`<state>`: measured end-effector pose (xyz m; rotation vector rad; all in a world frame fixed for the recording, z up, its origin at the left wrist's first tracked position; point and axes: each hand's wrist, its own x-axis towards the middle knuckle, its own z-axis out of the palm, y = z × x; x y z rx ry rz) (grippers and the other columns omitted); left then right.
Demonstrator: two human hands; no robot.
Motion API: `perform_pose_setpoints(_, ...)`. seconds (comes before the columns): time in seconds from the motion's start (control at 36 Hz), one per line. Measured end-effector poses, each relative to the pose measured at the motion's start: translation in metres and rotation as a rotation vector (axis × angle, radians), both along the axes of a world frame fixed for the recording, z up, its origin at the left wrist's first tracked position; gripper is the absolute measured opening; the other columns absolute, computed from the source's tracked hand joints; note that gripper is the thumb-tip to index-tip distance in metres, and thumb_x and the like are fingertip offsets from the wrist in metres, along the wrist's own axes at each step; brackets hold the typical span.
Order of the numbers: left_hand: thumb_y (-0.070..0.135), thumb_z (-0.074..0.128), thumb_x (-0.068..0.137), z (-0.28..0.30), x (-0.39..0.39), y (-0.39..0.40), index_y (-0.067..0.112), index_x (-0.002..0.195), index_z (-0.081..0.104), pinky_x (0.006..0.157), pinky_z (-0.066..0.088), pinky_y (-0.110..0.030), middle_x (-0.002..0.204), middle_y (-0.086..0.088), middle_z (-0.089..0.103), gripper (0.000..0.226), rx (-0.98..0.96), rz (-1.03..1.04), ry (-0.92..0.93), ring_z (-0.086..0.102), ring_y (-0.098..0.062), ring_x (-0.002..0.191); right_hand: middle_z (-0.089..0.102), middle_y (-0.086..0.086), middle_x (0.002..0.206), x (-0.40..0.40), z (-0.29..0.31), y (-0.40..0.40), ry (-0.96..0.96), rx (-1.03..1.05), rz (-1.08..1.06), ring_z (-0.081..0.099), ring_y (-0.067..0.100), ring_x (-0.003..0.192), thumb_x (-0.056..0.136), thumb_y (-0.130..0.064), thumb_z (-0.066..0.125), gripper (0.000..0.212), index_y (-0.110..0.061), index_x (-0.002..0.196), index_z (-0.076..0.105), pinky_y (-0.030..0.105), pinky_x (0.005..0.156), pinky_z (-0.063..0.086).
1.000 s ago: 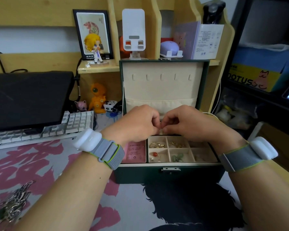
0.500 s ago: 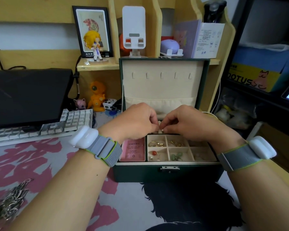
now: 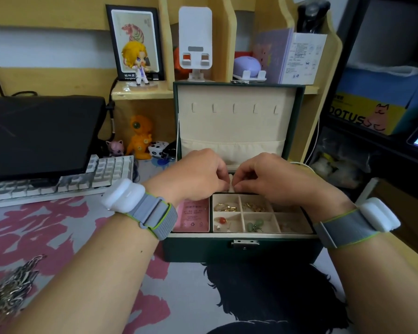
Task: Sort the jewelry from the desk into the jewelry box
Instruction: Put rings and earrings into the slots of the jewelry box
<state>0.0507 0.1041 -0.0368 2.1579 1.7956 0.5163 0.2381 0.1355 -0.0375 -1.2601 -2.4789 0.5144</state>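
Head view:
Jewelry box (image 3: pixel 241 249): dark green, lid upright, on the surface at about 3 o'clock from the picture's middle, front latch facing the person.
Compartments: cream dividers; gold rings (image 3: pixel 225 207) in the back left cell, gold pieces (image 3: pixel 254 207) in the cell at their 3 o'clock, a red bead (image 3: pixel 222 221) in the front left cell, green stones (image 3: pixel 256 225) at its 3 o'clock.
Pink card (image 3: pixel 194 216): lies in the long cell at 9 o'clock of the rings.
Left hand (image 3: pixel 198 177): over the back of the box, fingers curled, tips pinching something small and pale; what it is cannot be told.
Right hand (image 3: pixel 270 178): at 3 o'clock of the left, fingertips meeting it on the same small item.
Hands together: both close at the tips, above the back row.
Chain pile (image 3: pixel 12 288): silver jewelry on the surface at 8 o'clock, well apart from the box.
Keyboard (image 3: pixel 58 182): at 10 o'clock, partly under a black laptop (image 3: pixel 41 133).
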Motion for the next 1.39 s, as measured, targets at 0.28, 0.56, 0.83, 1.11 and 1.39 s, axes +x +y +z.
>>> perform_pose_setpoints(0.28,0.024,0.073,0.087,-0.002,0.005,-0.001,0.026,0.089,0.077,0.079,0.057,-0.031,0.091,0.005,0.072,0.005,0.007,-0.007,-0.010,0.066,-0.015,0.087,0.072,-0.012,0.082,-0.001,-0.001,0.002,-0.027,0.030,-0.011,0.064,0.001,0.079,0.089,-0.021,0.077,0.013,-0.032,0.083,0.075,0.006,0.063,0.043)
perform_pose_setpoints(0.56,0.027,0.071,0.092,0.001,0.002,-0.003,0.025,0.097,0.078,0.083,0.056,-0.032,0.099,0.004,0.071,0.010,-0.022,-0.015,-0.006,0.065,-0.016,0.093,0.073,-0.012,0.088,0.000,-0.002,0.003,-0.023,0.039,-0.013,0.063,-0.002,0.082,0.091,-0.023,0.075,0.010,-0.030,0.094,0.081,0.003,0.063,0.042)
perform_pose_setpoints(0.83,0.031,0.074,0.092,0.002,0.005,-0.002,0.029,0.095,0.078,0.076,0.049,-0.026,0.097,0.005,0.070,0.006,0.000,-0.005,0.027,0.064,-0.014,0.091,0.074,-0.013,0.097,0.002,-0.003,0.001,-0.023,0.055,0.006,0.061,-0.004,0.086,0.092,-0.022,0.074,0.018,-0.031,0.105,0.081,0.000,0.069,0.039)
perform_pose_setpoints(1.11,0.023,0.069,0.092,0.001,0.008,-0.004,0.026,0.090,0.075,0.082,0.056,-0.034,0.094,0.003,0.070,0.007,-0.030,-0.003,0.023,0.065,-0.018,0.090,0.078,-0.008,0.094,0.007,-0.005,0.003,0.121,-0.067,-0.061,0.071,0.003,0.087,0.089,-0.019,0.077,0.031,-0.025,0.119,0.075,0.021,0.089,0.055)
perform_pose_setpoints(1.39,0.024,0.071,0.090,-0.002,0.012,-0.005,0.026,0.088,0.074,0.077,0.055,-0.031,0.092,0.005,0.069,0.004,0.021,0.032,0.030,0.065,-0.017,0.087,0.077,-0.007,0.091,0.008,-0.002,0.000,0.134,-0.065,-0.053,0.070,0.003,0.084,0.090,-0.019,0.076,0.024,-0.027,0.113,0.077,0.016,0.080,0.054)
